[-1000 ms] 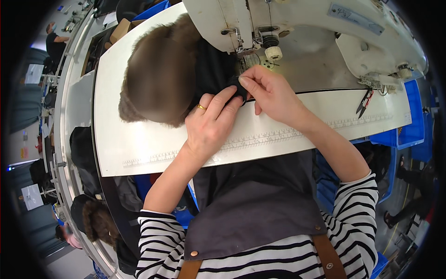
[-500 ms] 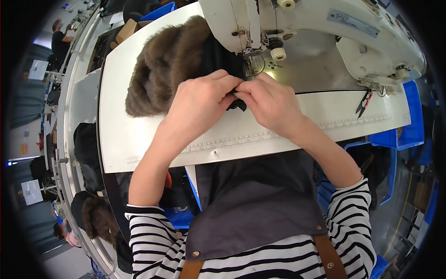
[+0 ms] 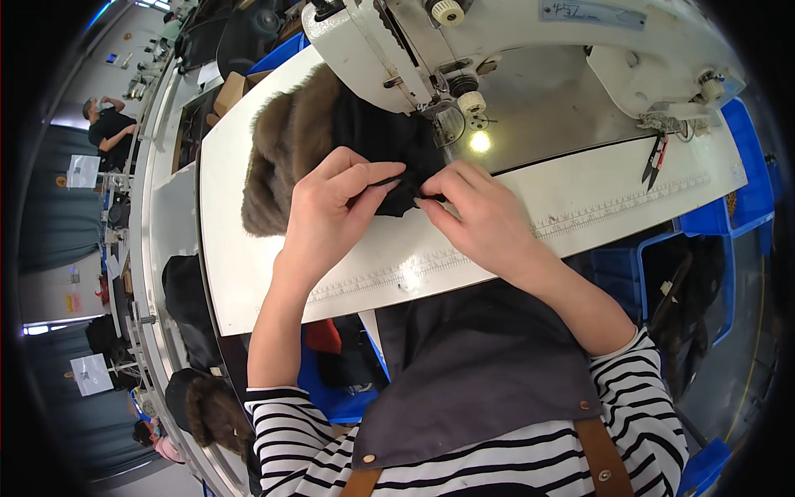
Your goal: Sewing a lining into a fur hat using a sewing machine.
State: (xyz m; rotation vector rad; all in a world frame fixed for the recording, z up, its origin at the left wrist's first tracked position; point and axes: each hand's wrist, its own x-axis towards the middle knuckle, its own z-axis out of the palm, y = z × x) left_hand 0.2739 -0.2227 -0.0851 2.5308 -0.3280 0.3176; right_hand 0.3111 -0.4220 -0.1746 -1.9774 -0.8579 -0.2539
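Pinching with both hands at the same spot: left hand and right hand meet fingertip to fingertip on the near edge of the black fabric piece, which is joined to a brown fur panel.

- Left hand: thumb and forefinger pressed together on the black edge, other fingers curled over it. Comes in from 7 o'clock.
- Right hand: fingertips closed on the same edge, just beside the left ones, touching or nearly so. Comes in from 4 o'clock.
- Workpiece lies on the white sewing table top, long axis running roughly 8 to 2 o'clock, fur end at 10 o'clock of the grip, black end tucked under the white industrial sewing machine head.
- Key relation: needle and presser foot area sits at about 1 o'clock from the pinch point, near but apart. Right hand is the nearer one to it; lit spot on the steel bed is right above its knuckles.

Elsewhere: red-handled thread snips at 3 o'clock on the table, well apart from both hands. Blue plastic bin beyond the table's right end. Another person stands far off at 9 o'clock.
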